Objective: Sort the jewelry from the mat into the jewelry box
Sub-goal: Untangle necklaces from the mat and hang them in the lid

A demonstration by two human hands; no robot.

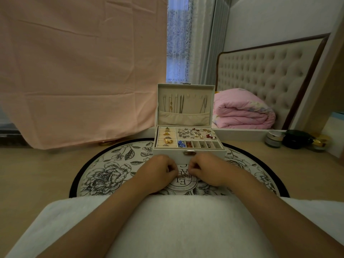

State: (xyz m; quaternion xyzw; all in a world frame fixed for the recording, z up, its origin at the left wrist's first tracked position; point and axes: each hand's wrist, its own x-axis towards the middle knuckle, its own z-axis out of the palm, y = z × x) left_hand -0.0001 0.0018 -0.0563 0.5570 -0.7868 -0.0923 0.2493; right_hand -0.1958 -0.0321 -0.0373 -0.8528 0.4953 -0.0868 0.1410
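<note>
A white jewelry box (171, 152) stands open at the far side of the round floral mat (115, 164). Its lid holds hanging necklaces; its tray holds rings on the left, earrings at the right and small compartments in front. Just before the box, my left hand (158, 170) and my right hand (208, 168) lie close together with curled fingers. Between them a thin chain with small stones (186, 177) stretches over the mat, each hand pinching one end.
A white cloth (176, 224) covers my lap below the mat. Small jars (274, 139) and a dark pot (296, 139) stand at the right on the wooden surface. A pink sheet (74, 71) hangs at the left, a folded pink quilt (242, 112) lies behind.
</note>
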